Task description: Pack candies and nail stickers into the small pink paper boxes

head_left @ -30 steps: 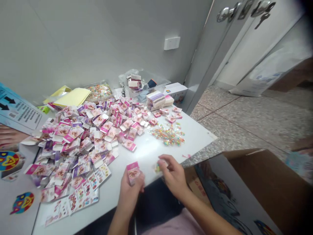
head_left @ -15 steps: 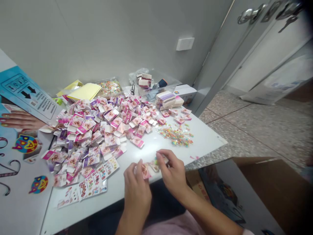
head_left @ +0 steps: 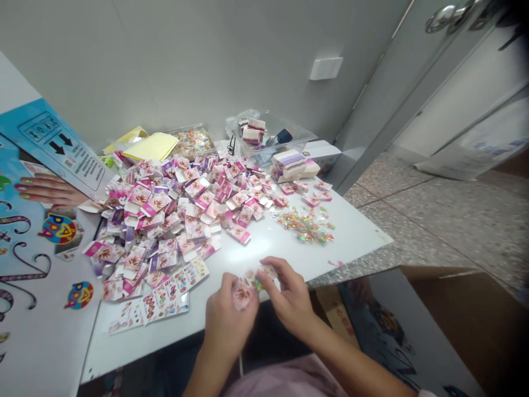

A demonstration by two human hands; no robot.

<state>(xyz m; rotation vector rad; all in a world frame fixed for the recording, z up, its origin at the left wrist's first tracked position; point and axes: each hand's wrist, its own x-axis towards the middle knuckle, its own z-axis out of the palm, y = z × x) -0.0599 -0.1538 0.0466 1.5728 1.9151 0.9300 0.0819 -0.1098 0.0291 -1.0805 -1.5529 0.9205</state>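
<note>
My left hand point(head_left: 228, 315) is closed round a small pink-and-white printed box point(head_left: 242, 295) at the table's front edge. Facing it, my right hand point(head_left: 292, 295) pinches a folded printed paper slip point(head_left: 268, 271) together with a little packet of coloured pieces point(head_left: 259, 285). The slip and packet are close beside the box; whether they touch its opening is blurred. A big heap of similar small boxes point(head_left: 198, 187), many with raised flaps, lies to the left. Several printed sheets point(head_left: 165, 300) lie in front of that heap. Loose packets of coloured pieces point(head_left: 308, 226) lie beyond my right hand.
At the back stand a clear tray of packets point(head_left: 192, 140) and a clear bin point(head_left: 303, 132) holding bundles. Slip stacks point(head_left: 289, 160) stand near the bin. A large printed carton point(head_left: 49, 264) flanks the left side; an open cardboard box point(head_left: 454, 314) is at lower right.
The camera view has shifted slightly. My left hand has turned the box so its printed face shows more, and the slip and packet in my right hand are nearer to it.
</note>
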